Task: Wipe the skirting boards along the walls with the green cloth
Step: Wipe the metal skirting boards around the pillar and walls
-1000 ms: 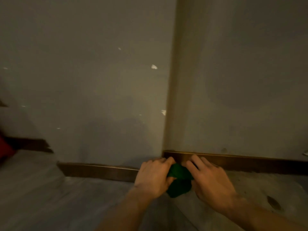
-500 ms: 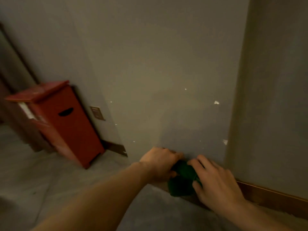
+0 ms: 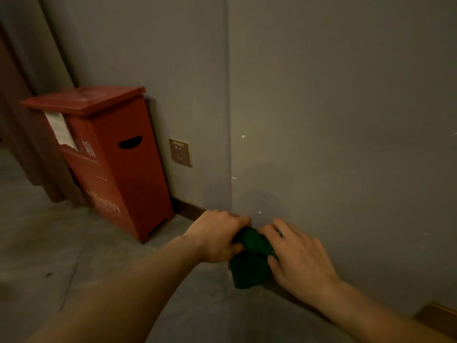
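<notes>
A bunched green cloth [image 3: 249, 258] is pressed against the foot of the grey wall, at an outer corner. My left hand [image 3: 217, 233] grips its upper left part and my right hand [image 3: 296, 256] grips its right side. The dark brown skirting board [image 3: 191, 210] shows as a short stretch left of my left hand, and another piece [image 3: 437, 318] shows at the lower right. Between the two, my hands, the cloth and my right forearm hide the board.
A tall red box [image 3: 116, 157] with a lid and a handle slot stands on the grey floor against the wall, left of my hands. A wall socket [image 3: 180, 152] sits low on the wall beside it. A brown curtain or door edge [image 3: 22, 120] is at far left.
My hands and the cloth have moved left along the skirting, past the inner corner to the outer wall corner. The view has swung left, bringing the red box and socket fully into sight.
</notes>
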The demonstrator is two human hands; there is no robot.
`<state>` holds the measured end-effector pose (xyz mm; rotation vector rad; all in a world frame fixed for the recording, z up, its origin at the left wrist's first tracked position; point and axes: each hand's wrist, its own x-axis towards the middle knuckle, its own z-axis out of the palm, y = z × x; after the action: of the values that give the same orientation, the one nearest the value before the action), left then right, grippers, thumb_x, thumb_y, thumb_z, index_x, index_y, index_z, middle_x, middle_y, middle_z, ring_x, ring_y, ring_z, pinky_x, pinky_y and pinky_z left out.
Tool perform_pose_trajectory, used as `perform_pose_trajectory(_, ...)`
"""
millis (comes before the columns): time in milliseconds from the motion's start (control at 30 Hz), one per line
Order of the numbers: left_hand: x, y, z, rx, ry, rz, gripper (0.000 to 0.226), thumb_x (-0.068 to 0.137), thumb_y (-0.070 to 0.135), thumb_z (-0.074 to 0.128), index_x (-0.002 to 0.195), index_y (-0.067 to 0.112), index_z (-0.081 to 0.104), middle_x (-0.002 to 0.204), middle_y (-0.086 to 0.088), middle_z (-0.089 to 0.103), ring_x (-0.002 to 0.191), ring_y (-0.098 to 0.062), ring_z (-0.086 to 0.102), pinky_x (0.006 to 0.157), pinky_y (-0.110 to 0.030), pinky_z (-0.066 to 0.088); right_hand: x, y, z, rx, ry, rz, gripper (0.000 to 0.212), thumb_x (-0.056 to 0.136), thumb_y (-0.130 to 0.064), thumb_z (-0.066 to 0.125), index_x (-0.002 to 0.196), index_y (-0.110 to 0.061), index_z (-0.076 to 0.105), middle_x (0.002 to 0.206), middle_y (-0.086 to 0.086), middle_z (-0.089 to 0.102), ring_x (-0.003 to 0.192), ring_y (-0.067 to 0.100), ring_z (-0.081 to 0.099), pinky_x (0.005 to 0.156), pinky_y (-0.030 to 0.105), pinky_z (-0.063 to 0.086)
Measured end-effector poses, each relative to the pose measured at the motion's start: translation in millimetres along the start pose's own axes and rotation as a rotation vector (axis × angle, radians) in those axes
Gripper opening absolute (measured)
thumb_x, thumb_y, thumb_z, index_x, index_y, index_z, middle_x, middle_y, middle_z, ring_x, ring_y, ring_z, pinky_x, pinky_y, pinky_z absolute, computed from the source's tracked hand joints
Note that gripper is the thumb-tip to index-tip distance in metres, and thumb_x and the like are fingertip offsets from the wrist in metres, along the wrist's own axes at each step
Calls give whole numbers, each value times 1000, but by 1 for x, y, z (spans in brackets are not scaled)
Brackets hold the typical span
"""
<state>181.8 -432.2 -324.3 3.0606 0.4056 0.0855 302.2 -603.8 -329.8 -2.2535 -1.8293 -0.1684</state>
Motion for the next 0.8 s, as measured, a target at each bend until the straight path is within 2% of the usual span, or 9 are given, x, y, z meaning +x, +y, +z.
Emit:
perform_pose_trajectory(167,-19,-72,25,-68,101,-92,31,86,45,63,112,35,51,101,7,66,88,-20,64,71,-38,52,59,-39,36,-10,30,36,41,85,-23,60,123,-30,45,113,-4,45,101,20,52,69,35,48)
perform_pose_trajectory(367,-42,-146,57,-154,207,-225,29,86,40,64,111,36,48,101,9,65,88,-19,63,71,-40,54,123,-88,91,43,65,66,45,80,-14,63,122,-26,50,112,-1,47,95,24,54,63,38,49)
perform_pose_trajectory(500,-55,-179,89,-274,257,-342,23,87,40,62,105,38,47,95,12,64,83,-18,63,69,-41,54,151,-114,132,193,100,142,49,80,-10,67,122,-28,50,115,-4,48,101,20,54,75,38,52)
perform_pose_trajectory(600,-60,-193,117,-387,321,-439,28,86,34,65,107,41,47,87,17,60,78,-14,62,61,-34,47,166,-126,162,350,142,273,50,77,-10,73,116,-30,48,119,-6,50,107,18,55,86,35,51)
perform_pose_trajectory(700,-59,-201,146,-522,337,-517,29,88,31,67,107,42,49,86,17,60,76,-8,60,59,-31,44,174,-128,191,471,130,408,49,77,-10,75,112,-30,48,117,-4,52,106,16,56,89,34,51)
perform_pose_trajectory(800,-54,-207,169,-742,334,-567,24,92,28,70,105,41,55,85,18,65,75,-1,62,60,-23,44,176,-125,216,584,91,472,42,82,-13,73,114,-28,50,112,-3,58,103,14,58,87,33,52)
